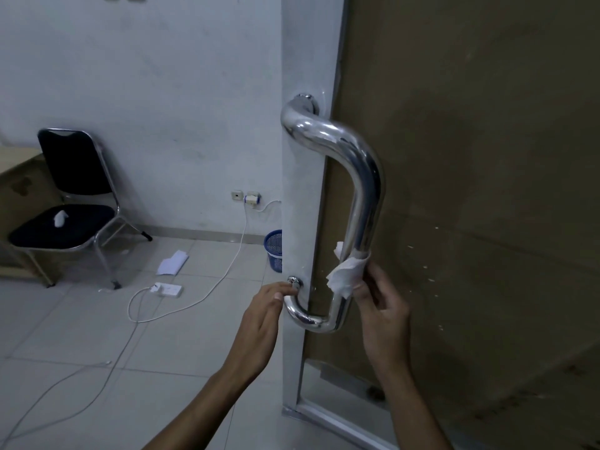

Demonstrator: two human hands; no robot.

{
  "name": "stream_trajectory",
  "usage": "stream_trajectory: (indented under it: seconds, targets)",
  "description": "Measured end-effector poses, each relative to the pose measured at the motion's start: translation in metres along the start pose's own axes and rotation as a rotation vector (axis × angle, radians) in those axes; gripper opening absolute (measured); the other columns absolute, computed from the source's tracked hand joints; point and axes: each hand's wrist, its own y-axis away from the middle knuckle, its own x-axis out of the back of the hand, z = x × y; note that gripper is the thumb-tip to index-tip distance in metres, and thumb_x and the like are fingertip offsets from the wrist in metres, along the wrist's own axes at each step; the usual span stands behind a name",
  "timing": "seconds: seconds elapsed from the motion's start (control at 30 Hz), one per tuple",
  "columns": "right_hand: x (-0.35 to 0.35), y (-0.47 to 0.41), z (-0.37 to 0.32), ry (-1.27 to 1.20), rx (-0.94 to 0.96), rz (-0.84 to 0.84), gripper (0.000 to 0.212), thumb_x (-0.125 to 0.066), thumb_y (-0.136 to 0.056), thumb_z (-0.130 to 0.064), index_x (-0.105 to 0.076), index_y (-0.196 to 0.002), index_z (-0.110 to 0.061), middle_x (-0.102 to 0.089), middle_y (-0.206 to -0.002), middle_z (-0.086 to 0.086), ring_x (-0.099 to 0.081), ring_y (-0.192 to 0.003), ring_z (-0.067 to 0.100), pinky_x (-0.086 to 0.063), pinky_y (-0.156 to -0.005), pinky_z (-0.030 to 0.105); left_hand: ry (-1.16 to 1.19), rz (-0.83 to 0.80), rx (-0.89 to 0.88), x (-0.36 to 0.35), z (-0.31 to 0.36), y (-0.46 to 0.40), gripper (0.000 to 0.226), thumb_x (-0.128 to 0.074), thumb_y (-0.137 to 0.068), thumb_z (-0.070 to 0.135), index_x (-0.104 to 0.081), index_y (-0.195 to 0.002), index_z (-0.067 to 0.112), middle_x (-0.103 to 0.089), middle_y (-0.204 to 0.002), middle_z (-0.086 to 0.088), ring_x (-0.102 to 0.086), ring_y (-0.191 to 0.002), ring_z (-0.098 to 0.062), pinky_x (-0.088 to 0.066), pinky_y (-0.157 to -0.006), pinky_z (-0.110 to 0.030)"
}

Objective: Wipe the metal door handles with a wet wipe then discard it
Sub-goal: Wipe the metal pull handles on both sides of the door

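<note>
A shiny curved metal door handle (363, 177) is fixed to the edge of a door (470, 157) covered in brown sheeting. A white wet wipe (345, 274) is wrapped around the handle's lower straight part. My right hand (380, 306) holds the wipe against the bar from the right. My left hand (263, 323) reaches round the door's edge, fingertips touching the handle's lower mount (294, 282); the fingertips are partly hidden behind the door edge.
A blue mesh waste basket (273, 250) stands on the tiled floor by the wall, partly hidden by the door. A black chair (69, 206) with a crumpled white piece on its seat is at left. White cables, a power strip (168, 290) and paper lie on the floor.
</note>
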Motion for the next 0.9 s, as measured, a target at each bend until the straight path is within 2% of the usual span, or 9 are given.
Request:
stream_trajectory:
  seconds: [0.1, 0.23, 0.33, 0.47, 0.6, 0.7, 0.77, 0.87, 0.9]
  targets:
    - [-0.007, 0.009, 0.014, 0.125, 0.055, 0.147, 0.037, -0.072, -0.079, -0.036, -0.061, -0.114, -0.036, -0.069, -0.112, -0.010, -0.066, -0.104, 0.010, -0.053, -0.087, 0.028, -0.010, 0.004, -0.025, -0.001, 0.007, -0.001, 0.041, -0.028, -0.099, 0.035, -0.064, -0.114, 0.024, -0.061, -0.122, 0.009, -0.053, -0.121, -0.005, -0.039, -0.102, -0.017]
    - [-0.019, 0.004, 0.015, 0.289, 0.175, 0.268, 0.043, -0.079, -0.072, -0.035, -0.047, -0.101, -0.041, -0.062, -0.101, -0.005, -0.061, -0.091, 0.014, -0.053, -0.076, 0.026, -0.003, 0.000, -0.050, -0.007, 0.018, -0.001, 0.042, -0.032, -0.097, 0.040, -0.063, -0.115, 0.020, -0.062, -0.121, 0.004, -0.054, -0.119, -0.005, -0.041, -0.103, -0.017]
    - [-0.024, -0.010, 0.006, 0.361, 0.292, 0.302, 0.052, -0.078, -0.070, -0.042, -0.041, -0.106, -0.032, -0.054, -0.104, 0.002, -0.057, -0.091, 0.014, -0.051, -0.075, 0.019, 0.003, 0.007, -0.098, -0.010, 0.033, -0.003, 0.033, -0.033, -0.098, 0.035, -0.059, -0.117, 0.028, -0.061, -0.120, 0.007, -0.054, -0.116, -0.002, -0.043, -0.099, -0.015]
    - [-0.029, -0.033, -0.012, 0.418, 0.395, 0.322, 0.062, -0.082, -0.069, -0.036, -0.037, -0.111, -0.028, -0.050, -0.109, 0.006, -0.056, -0.096, 0.019, -0.053, -0.081, 0.029, 0.090, 0.033, -0.210, -0.016, 0.066, -0.007, 0.040, -0.032, -0.099, 0.036, -0.053, -0.130, 0.020, -0.056, -0.131, 0.006, -0.050, -0.124, -0.003, -0.039, -0.101, -0.012]
    - [-0.026, -0.039, -0.021, 0.480, 0.428, 0.311, 0.063, -0.080, -0.070, -0.041, -0.037, -0.113, -0.025, -0.051, -0.111, 0.009, -0.057, -0.098, 0.027, -0.054, -0.079, 0.040, 0.098, 0.021, -0.269, -0.027, 0.093, -0.012, 0.045, -0.028, -0.096, 0.042, -0.040, -0.139, 0.034, -0.041, -0.146, 0.016, -0.036, -0.135, 0.005, -0.028, -0.107, -0.008]
    - [-0.021, -0.034, -0.026, 0.501, 0.433, 0.288, 0.062, -0.072, -0.064, -0.042, -0.037, -0.112, -0.023, -0.050, -0.112, 0.012, -0.055, -0.100, 0.028, -0.053, -0.081, 0.041, 0.133, -0.007, -0.288, -0.032, 0.099, -0.015, 0.047, -0.029, -0.097, 0.041, -0.040, -0.141, 0.029, -0.046, -0.141, 0.016, -0.042, -0.131, 0.003, -0.034, -0.105, -0.010]
    - [-0.017, -0.031, -0.029, 0.502, 0.433, 0.239, 0.063, -0.068, -0.063, -0.043, -0.037, -0.114, -0.023, -0.049, -0.115, 0.014, -0.053, -0.104, 0.027, -0.051, -0.087, 0.036, 0.185, -0.033, -0.246, -0.034, 0.101, -0.013, 0.045, -0.031, -0.096, 0.044, -0.037, -0.140, 0.034, -0.046, -0.137, 0.023, -0.044, -0.127, 0.008, -0.036, -0.103, -0.010]
    - [-0.005, -0.030, -0.032, 0.556, 0.437, 0.140, 0.075, -0.065, -0.068, -0.049, -0.034, -0.132, -0.024, -0.040, -0.132, 0.012, -0.042, -0.121, 0.015, -0.036, -0.100, 0.010, 0.295, -0.119, -0.182, -0.041, 0.109, -0.010, 0.041, -0.032, -0.095, 0.044, -0.025, -0.135, 0.046, -0.037, -0.132, 0.041, -0.037, -0.123, 0.023, -0.032, -0.097, -0.001]
    - [0.001, -0.029, -0.034, 0.567, 0.435, 0.097, 0.081, -0.065, -0.071, -0.050, -0.029, -0.140, -0.028, -0.034, -0.139, 0.005, -0.037, -0.127, 0.009, -0.030, -0.103, 0.006, 0.326, -0.150, -0.172, -0.043, 0.115, -0.012, 0.039, -0.033, -0.093, 0.048, -0.025, -0.131, 0.050, -0.037, -0.125, 0.050, -0.037, -0.119, 0.027, -0.032, -0.093, 0.001]
